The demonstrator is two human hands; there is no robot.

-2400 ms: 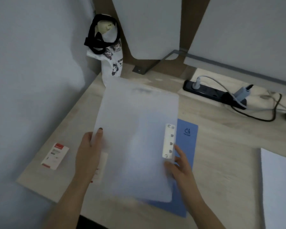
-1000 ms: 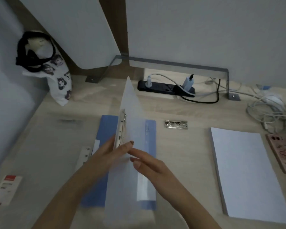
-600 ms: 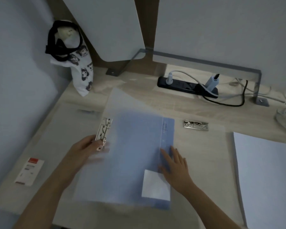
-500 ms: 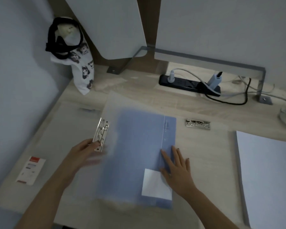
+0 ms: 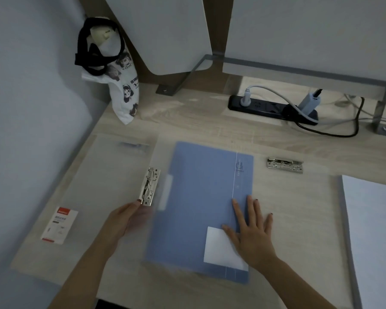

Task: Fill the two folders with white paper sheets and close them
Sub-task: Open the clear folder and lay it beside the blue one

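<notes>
Right hand (image 5: 252,233), fingers spread flat, pins blue plastic folder (image 5: 198,197) steady; left hand (image 5: 123,219) at silver metal clip (image 5: 151,186) of translucent folder (image 5: 109,175), likely laying it open; finger grip blurred, cannot tell.

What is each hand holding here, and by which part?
The left hand seems to pinch the translucent folder at the lower end of its metal clip. The right hand holds nothing; it lies flat on the blue folder.
</notes>
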